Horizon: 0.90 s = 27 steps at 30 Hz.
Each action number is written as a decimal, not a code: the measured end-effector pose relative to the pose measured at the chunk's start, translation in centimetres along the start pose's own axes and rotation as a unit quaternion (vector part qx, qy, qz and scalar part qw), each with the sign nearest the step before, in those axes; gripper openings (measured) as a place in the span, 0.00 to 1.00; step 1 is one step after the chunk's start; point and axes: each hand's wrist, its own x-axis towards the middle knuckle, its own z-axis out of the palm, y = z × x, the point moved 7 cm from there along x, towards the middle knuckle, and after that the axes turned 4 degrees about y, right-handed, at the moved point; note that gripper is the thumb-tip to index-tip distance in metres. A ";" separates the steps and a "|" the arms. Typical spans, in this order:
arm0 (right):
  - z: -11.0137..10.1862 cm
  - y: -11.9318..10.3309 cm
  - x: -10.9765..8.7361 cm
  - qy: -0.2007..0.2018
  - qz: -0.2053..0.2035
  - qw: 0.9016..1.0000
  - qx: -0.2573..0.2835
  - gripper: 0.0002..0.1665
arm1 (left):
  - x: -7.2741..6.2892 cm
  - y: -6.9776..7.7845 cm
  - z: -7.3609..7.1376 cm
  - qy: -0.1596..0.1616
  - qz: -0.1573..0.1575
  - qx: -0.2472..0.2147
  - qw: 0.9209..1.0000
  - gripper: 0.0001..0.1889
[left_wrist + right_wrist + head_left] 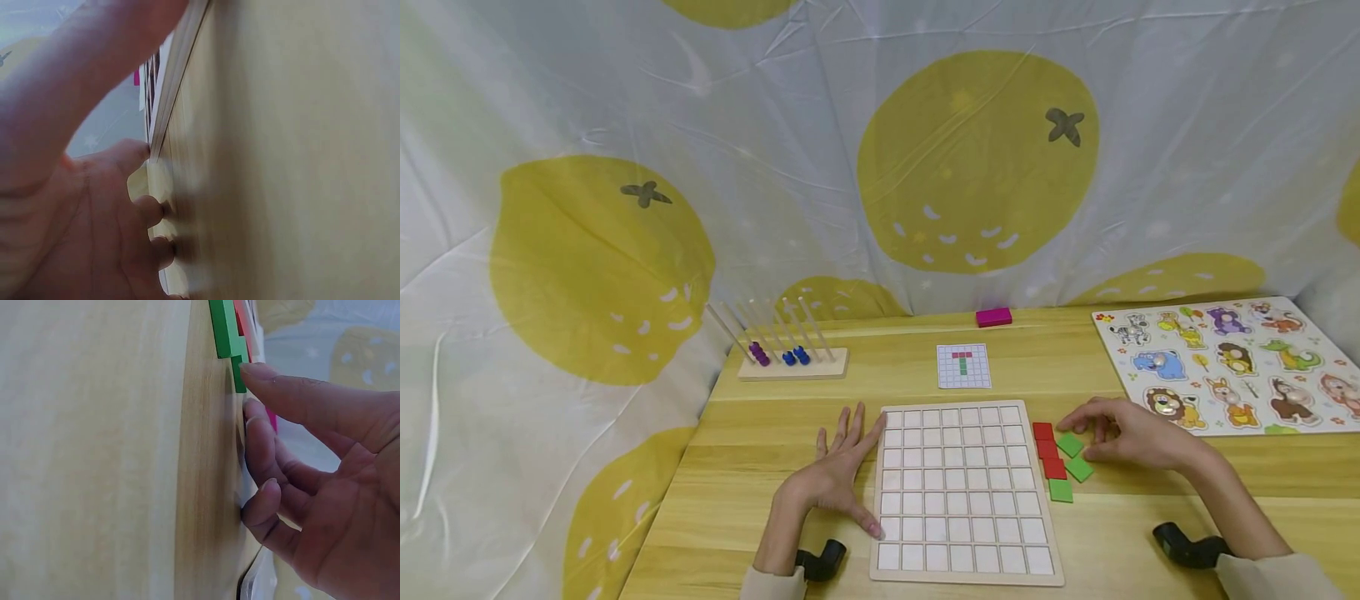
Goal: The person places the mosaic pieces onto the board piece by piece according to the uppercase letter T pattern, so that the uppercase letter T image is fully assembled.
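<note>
A wooden grid board [955, 479] of pale square cells lies flat on the table. My left hand [835, 479] is spread along its left edge, thumb and index finger touching the rim; the left wrist view shows the palm [75, 231] beside that edge. Right of the board lie three red tiles [1047, 450] in a column, with a green tile [1061, 490] below them. Two more green tiles [1079, 468] sit beside the column. Over these my right hand [1131, 433] has its thumb [259, 372] at a green tile's edge, the other fingers loosely bent and apart from the thumb.
Behind the board lies a card [964, 367] printed with a red and green T on a grid. A magenta block [994, 317] is near the curtain [775, 208]. A peg abacus [793, 367] stands at back left, an animal puzzle [1195, 354] at right.
</note>
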 end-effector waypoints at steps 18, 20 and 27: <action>0.2 0.1 0.3 -0.002 0.012 1.000 -0.015 0.17 | 0.0 0.1 -0.1 -0.001 0.003 -0.005 1.000 0.81; 0.2 0.2 0.3 -0.003 0.013 1.000 -0.013 0.17 | 0.0 0.1 -0.1 -0.002 0.003 -0.006 1.000 0.81; 0.2 0.2 0.3 -0.001 0.015 1.000 -0.016 0.16 | 0.1 0.2 -0.1 -0.002 0.005 -0.009 1.000 0.80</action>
